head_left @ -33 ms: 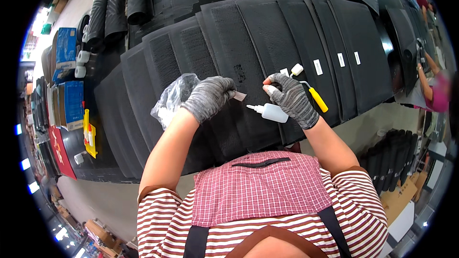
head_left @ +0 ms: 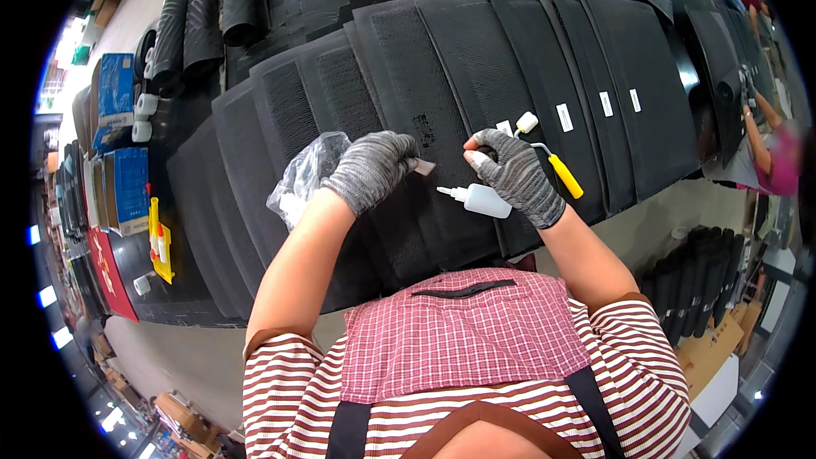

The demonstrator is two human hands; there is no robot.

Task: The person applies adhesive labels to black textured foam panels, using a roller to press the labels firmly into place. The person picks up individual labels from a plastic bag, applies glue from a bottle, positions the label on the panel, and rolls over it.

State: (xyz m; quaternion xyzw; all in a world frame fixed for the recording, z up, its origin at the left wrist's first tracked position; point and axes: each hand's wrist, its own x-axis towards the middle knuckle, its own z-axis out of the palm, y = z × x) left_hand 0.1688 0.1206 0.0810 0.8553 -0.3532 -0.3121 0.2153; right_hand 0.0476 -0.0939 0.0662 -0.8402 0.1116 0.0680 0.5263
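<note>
My left hand [head_left: 371, 172], in a grey knit glove, pinches a small pale label [head_left: 425, 167] above a black ribbed rubber mat [head_left: 399, 68]. Curled in a matching glove, my right hand [head_left: 518, 178] has its bare thumb and fingertips close together; what they hold, if anything, is too small to make out. Just below that hand lies a white squeeze bottle [head_left: 487, 201] with a narrow nozzle pointing left. A small roller with a yellow handle [head_left: 565, 176] and white head [head_left: 527, 122] rests beyond it. Beside my left wrist is a crumpled clear plastic bag [head_left: 310, 174].
Overlapping black mats fan across the table, several with white labels [head_left: 606, 104] at the right. Black rolls [head_left: 204, 21] lie at the far left, near blue boxes [head_left: 132, 183] and a yellow tool [head_left: 159, 242]. Another person [head_left: 775, 161] works at the right edge.
The label in my left hand has tilted slightly, and that hand has shifted a little. My right hand, the bottle and the roller look the same.
</note>
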